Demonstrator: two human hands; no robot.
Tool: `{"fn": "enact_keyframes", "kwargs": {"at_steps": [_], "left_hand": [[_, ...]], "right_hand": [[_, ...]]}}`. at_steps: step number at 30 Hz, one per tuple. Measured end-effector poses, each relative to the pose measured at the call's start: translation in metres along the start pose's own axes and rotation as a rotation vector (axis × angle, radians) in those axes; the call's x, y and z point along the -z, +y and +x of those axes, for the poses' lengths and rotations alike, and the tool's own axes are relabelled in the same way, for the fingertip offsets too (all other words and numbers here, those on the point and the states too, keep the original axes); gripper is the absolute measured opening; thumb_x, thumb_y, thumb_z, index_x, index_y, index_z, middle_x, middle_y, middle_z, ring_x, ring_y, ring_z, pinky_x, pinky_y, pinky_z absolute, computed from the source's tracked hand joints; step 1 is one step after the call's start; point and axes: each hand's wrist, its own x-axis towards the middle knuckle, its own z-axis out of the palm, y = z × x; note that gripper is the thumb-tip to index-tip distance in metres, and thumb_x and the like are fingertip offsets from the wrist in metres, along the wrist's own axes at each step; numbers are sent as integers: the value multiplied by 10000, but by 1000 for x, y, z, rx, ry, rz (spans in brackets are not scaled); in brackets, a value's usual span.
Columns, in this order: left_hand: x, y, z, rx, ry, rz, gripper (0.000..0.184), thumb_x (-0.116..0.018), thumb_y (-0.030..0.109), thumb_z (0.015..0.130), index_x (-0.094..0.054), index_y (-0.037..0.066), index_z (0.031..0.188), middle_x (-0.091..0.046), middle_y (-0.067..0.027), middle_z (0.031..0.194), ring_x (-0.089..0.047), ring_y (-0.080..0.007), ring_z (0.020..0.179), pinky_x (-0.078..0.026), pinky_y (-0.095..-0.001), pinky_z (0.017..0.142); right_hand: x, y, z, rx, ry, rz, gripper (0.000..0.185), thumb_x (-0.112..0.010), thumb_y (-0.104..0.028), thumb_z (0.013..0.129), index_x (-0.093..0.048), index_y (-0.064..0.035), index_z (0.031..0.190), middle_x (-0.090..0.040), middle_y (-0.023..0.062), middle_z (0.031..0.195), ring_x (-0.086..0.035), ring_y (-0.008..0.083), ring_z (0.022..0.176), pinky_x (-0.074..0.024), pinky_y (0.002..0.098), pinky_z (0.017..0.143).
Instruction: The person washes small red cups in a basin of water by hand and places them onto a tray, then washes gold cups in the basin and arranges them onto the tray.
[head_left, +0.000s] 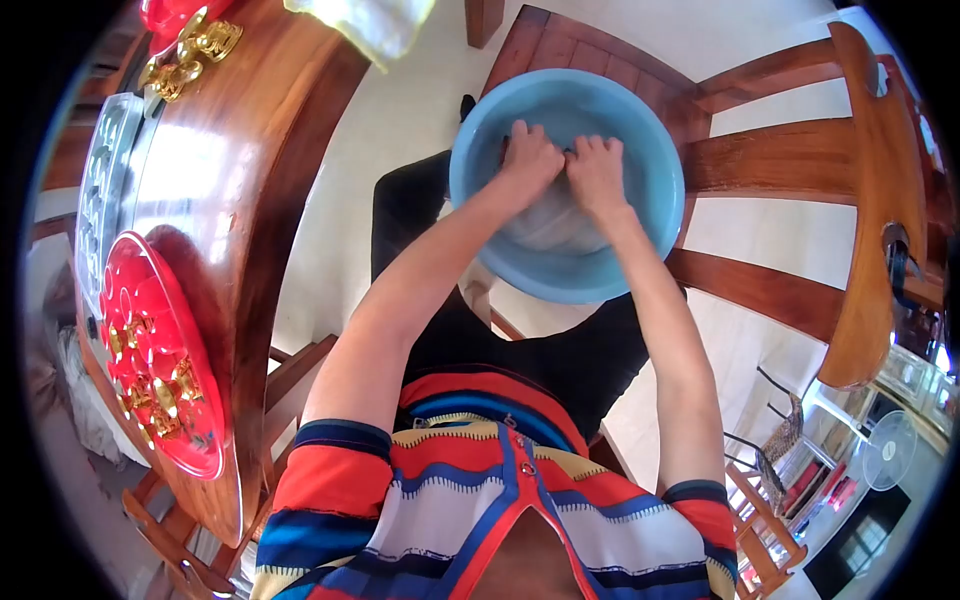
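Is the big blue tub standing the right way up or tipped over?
Upright: the blue tub sits on the wooden chair, open top up, with the left hand and right hand inside.

In the upper centre of the frame there were two hands, one left hand [535,160] and one right hand [598,177], and one blue basin [655,170]. One chair back [868,200] at upper right showed three slats [775,158]; one red tray [172,295] and one table [265,150] were at left.

A home — wooden table [305,85] left of the left hand [533,163], slatted chair back [780,158] and electric fan [889,450] to its right.
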Motion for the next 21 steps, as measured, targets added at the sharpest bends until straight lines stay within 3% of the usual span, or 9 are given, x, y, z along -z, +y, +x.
{"fn": "enact_keyframes", "kwargs": {"at_steps": [5,7,8,10,11,13,15,19,21], "left_hand": [[-9,-8,-3,113,3,-27,151,-622,110,717,-683,118,855,-652,-75,846,-564,-243,928,-406,-408,736],[-9,-9,-1,121,71,-46,159,-644,113,701,-684,122,855,-650,-84,843,-564,-251,940,-418,-409,737],[-11,-11,-2,59,7,-132,172,-650,110,698,-677,98,867,-646,-107,850,-569,-272,925,-431,-422,744],[-8,-12,-9,-2,-63,-225,188,-656,107,695,-670,73,879,-642,-130,857,-573,-294,910,-443,-434,750],[-5,-15,-10,75,-6,-387,216,-637,101,715,-654,47,923,-638,-154,880,-576,-316,908,-448,-438,778],[-4,-19,-16,144,57,-543,245,-619,95,734,-638,21,967,-634,-178,902,-580,-338,906,-452,-441,806],[-2,-18,-25,371,244,-1051,312,-606,105,756,-599,3,1051,-618,-211,968,-574,-378,923,-448,-436,850],[-7,-13,-34,449,338,-955,374,-614,96,753,-571,9,1114,-606,-218,1017,-558,-388,980,-449,-434,861],[-11,-12,-25,471,518,-872,370,-615,77,747,-564,7,1106,-594,-219,1045,-552,-399,979,-448,-443,851]], "right_hand": [[1,10,4,-195,-89,-96,133,-559,-135,750,-689,-107,761,-600,32,876,-530,211,895,-352,413,789],[-3,6,1,60,-172,35,109,-564,-133,741,-670,-128,765,-608,52,885,-527,226,887,-364,396,765],[-4,9,-1,62,-173,31,109,-564,-133,741,-670,-128,765,-608,52,885,-527,226,887,-364,396,765],[7,10,-4,-146,-92,202,109,-598,-147,748,-693,-104,779,-621,54,886,-554,241,898,-391,406,783],[12,11,-6,-145,-93,203,109,-598,-147,748,-693,-104,779,-621,54,886,-554,241,898,-391,406,783],[21,17,-9,-601,-35,695,78,-629,-114,748,-669,-61,789,-616,89,896,-583,275,873,-446,395,756],[27,17,-19,-623,30,764,80,-634,-92,745,-655,-39,802,-610,103,896,-590,290,865,-461,390,752],[14,18,-33,-683,241,794,92,-614,-18,741,-620,-16,832,-594,130,917,-585,320,852,-469,402,774],[6,13,-36,-647,285,703,94,-602,-18,745,-614,-19,838,-591,133,927,-581,331,847,-467,407,775]]}}
